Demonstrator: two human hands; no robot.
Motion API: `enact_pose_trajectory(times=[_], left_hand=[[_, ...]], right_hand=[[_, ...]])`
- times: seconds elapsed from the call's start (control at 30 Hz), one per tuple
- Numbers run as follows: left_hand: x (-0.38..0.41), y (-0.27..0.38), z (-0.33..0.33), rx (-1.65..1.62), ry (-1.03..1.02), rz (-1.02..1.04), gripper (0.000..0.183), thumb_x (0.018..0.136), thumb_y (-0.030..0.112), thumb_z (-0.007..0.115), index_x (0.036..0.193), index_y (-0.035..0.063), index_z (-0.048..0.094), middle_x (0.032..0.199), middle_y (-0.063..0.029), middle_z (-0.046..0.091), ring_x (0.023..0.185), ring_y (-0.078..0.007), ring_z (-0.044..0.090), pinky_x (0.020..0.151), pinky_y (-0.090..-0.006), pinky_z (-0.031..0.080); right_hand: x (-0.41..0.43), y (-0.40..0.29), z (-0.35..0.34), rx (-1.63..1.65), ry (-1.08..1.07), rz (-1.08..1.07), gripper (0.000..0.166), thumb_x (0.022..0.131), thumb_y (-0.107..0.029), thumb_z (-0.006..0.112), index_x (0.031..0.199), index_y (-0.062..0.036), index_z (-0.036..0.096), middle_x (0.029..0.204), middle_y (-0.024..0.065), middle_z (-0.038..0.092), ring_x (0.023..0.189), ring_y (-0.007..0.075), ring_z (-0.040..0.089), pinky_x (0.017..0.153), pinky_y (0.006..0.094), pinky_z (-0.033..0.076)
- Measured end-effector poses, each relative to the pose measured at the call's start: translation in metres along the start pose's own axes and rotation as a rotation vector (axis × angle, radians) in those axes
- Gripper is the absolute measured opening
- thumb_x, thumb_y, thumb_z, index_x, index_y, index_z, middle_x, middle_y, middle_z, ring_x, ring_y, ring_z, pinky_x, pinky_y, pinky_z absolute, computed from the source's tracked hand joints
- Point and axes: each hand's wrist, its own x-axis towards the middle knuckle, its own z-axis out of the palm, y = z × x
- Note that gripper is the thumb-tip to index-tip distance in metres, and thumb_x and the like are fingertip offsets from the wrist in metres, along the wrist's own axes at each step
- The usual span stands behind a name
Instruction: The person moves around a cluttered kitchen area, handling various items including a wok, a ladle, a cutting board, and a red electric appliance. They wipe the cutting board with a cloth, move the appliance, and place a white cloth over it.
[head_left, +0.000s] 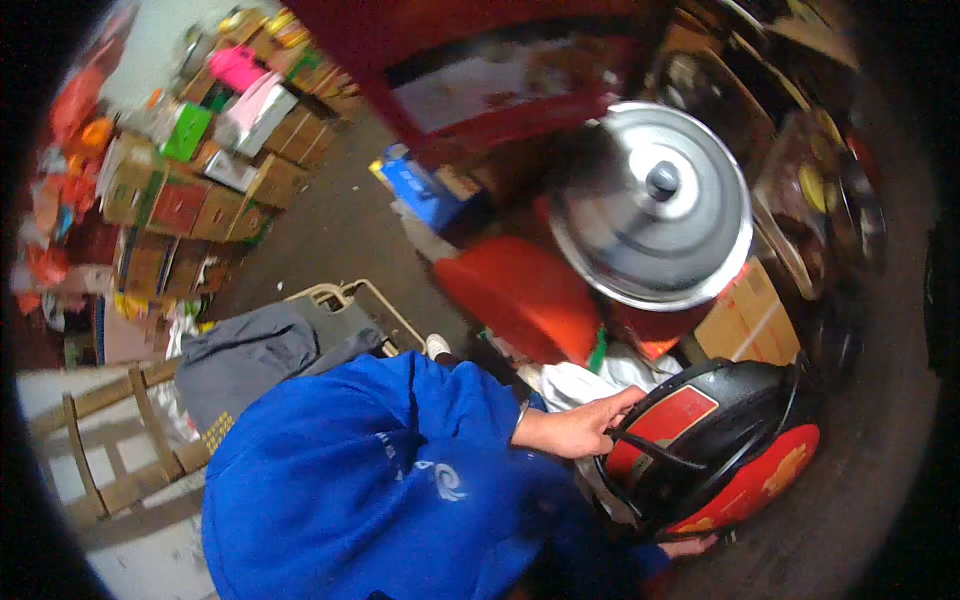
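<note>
My left hand (574, 431) grips the near rim of a black pan (739, 397), which is tilted on its side. A red printed label (664, 431) lies against the dark metal near my fingers. Along the pan's lower side is a red round panel with a yellow picture (757, 480); whether it belongs to a second pan is unclear. Beneath that panel, my right hand (690, 546) supports the lower edge, its thumb hidden. Blue sleeves cover both arms. White plastic sheeting (592, 386) lies just beyond my left hand.
Ahead stands a large shiny metal lid (660, 210) with a knob, beside an orange-red plastic item (525, 292) and a cardboard box (750, 315). Stacked cartons (187, 202) fill the left. A wooden ladder-like frame (112, 442) and grey cloth (251, 360) lie nearby.
</note>
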Motion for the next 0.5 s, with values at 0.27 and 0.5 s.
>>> enact_pose_trajectory(times=[0.27, 0.5], left_hand=[[-0.147, 0.068, -0.044, 0.115, 0.197, 0.287, 0.082, 0.059, -0.019, 0.039, 0.138, 0.0022, 0.029, 0.139, -0.0104, 0.04, 0.134, -0.0203, 0.032, 0.112, -0.0332, 0.023], [-0.32, 0.106, -0.121, 0.295, 0.567, 0.523, 0.072, 0.072, -0.011, 0.052, 0.138, 0.0053, 0.031, 0.136, -0.0072, 0.045, 0.126, -0.0203, 0.044, 0.105, -0.0353, 0.035]], right_hand=[[-0.12, 0.014, 0.03, -0.129, -0.16, -0.112, 0.056, 0.083, -0.045, 0.048, 0.122, -0.0047, 0.056, 0.126, 0.0152, 0.054, 0.113, 0.0341, 0.053, 0.095, 0.0512, 0.043], [-0.181, 0.111, 0.072, -0.083, -1.113, 0.133, 0.039, 0.077, -0.016, 0.06, 0.114, -0.0063, 0.058, 0.104, 0.0061, 0.064, 0.096, 0.0222, 0.061, 0.086, 0.0388, 0.05]])
